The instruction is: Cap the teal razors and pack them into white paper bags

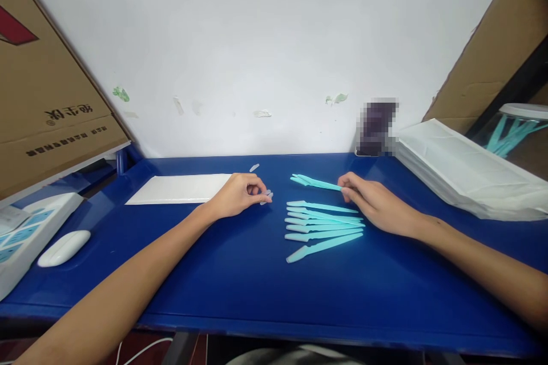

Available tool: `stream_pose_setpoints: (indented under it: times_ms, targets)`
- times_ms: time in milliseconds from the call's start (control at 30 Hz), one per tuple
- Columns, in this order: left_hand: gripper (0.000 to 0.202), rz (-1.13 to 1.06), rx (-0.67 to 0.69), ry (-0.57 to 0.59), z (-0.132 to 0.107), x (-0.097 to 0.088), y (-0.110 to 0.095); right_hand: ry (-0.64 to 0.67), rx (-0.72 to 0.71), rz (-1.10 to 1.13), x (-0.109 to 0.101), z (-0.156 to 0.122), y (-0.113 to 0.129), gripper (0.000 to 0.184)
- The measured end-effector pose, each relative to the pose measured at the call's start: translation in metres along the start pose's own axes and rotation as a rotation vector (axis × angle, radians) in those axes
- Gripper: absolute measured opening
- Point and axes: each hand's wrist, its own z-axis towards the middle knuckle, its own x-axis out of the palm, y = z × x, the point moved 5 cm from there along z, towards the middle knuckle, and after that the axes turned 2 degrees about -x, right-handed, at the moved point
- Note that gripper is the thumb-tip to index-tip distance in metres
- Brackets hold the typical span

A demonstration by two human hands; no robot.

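Observation:
My left hand point(238, 195) rests on the blue table point(240, 274), fingers pinched on small clear plastic caps point(266, 196). My right hand point(371, 201) grips the handle end of a turquoise razor-like stick point(314, 182) that points left, with its blade end bare. Several more turquoise sticks point(323, 227) with clear caps lie in a row just below it, between my hands. One loose clear cap point(254, 167) lies farther back.
A white sheet point(180, 189) lies flat at the back left. A white mouse point(64, 247) and a keyboard point(25, 234) sit at the left edge under a cardboard box point(47, 97). White bags point(466, 174) are stacked at right, beside a container of turquoise sticks point(514, 128).

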Motion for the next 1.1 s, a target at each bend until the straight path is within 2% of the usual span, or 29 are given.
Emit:
stream_pose_setpoints:
  times_ms: [100, 233, 367, 433, 533, 633, 833, 967, 1100]
  targets:
    - [0.034, 0.083, -0.010, -0.042, 0.000, -0.007, 0.000, -0.004, -0.003, -0.005, -0.001, 0.000, 0.000, 0.025]
    - [0.025, 0.217, -0.086, -0.015, 0.000, -0.011, 0.006, -0.001, -0.002, -0.015, -0.002, -0.001, 0.000, 0.025]
    - [0.023, 0.166, -0.167, -0.001, -0.003, -0.010, 0.006, 0.003, -0.001, -0.029, -0.002, -0.001, -0.002, 0.025]
    - [0.024, 0.147, -0.107, 0.010, -0.004, -0.008, 0.001, 0.000, 0.003, -0.035, -0.002, -0.001, -0.002, 0.025]
    - [0.013, 0.222, 0.070, 0.050, -0.004, -0.003, -0.006, 0.001, 0.008, -0.045, -0.002, -0.002, -0.003, 0.025]
    - [0.023, 0.320, 0.185, 0.069, -0.005, 0.001, -0.008, -0.005, 0.005, -0.052, -0.002, -0.002, -0.003, 0.025]
    - [0.035, 0.384, 0.189, 0.087, -0.005, 0.004, -0.012, 0.005, 0.009, -0.060, -0.001, -0.001, -0.006, 0.026]
    - [0.030, 0.402, 0.190, 0.141, -0.005, 0.006, -0.015, 0.045, 0.005, -0.085, 0.002, -0.001, -0.011, 0.029]
    - [0.030, 0.431, 0.216, 0.144, -0.006, 0.007, -0.014, 0.088, 0.030, -0.090, 0.005, -0.002, -0.016, 0.032]
